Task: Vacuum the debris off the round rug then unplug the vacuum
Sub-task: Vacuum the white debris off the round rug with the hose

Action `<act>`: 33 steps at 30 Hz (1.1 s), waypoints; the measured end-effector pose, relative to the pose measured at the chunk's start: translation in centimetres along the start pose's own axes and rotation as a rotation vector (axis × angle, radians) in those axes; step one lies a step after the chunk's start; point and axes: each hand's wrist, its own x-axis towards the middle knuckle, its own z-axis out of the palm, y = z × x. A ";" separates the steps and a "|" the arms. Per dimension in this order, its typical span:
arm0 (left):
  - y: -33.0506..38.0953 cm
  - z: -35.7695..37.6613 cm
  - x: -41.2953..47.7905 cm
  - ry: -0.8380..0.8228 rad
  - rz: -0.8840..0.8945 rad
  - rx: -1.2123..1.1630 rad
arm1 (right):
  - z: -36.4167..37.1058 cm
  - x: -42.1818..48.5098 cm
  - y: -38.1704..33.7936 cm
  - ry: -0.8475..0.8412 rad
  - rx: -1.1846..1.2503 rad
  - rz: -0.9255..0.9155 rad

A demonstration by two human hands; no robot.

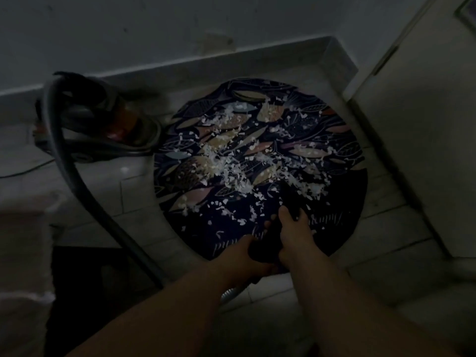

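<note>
While both bare hands are curled round the dark vacuum nozzle [268, 240], the left grip [239, 256] holds its rear end and the right grip [293, 235] clasps it further forward, so the right one is nearer the work. The nozzle's long axis runs from about seven o'clock to one o'clock, its front end low over the six o'clock edge of the round rug [342, 202]; in this dim light I cannot tell whether the tip touches the pile. White debris [231, 171] lies thickest across the rug's middle, straight ahead at twelve o'clock from the grips, with thinner scatter reaching toward the nozzle tip and up to the far rim. None of it looks cleared, so I judge the vacuuming barely begun. The coming move turns on pushing along that axis, away from the body and into the heap, then sweeping toward ten and two o'clock. The vacuum canister [103, 119] sits on the tiled floor just off the rug at ten o'clock, and its hose [67, 161] loops down toward the left wrist. A thin cable [20, 172] trails at nine o'clock; the plug is not visible
</note>
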 end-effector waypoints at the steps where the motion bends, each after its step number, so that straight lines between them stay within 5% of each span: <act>1: -0.1 0.8 0.8 0.016 0.007 0.004 | -0.9 1.1 0.4 0.002 0.004 0.000; 18: -6.3 4.0 22.7 0.069 0.235 0.191 | -4.8 19.5 4.2 0.075 0.019 -0.344; 33: -5.8 1.6 24.0 0.062 0.331 0.211 | -3.1 21.2 3.0 0.002 0.142 -0.444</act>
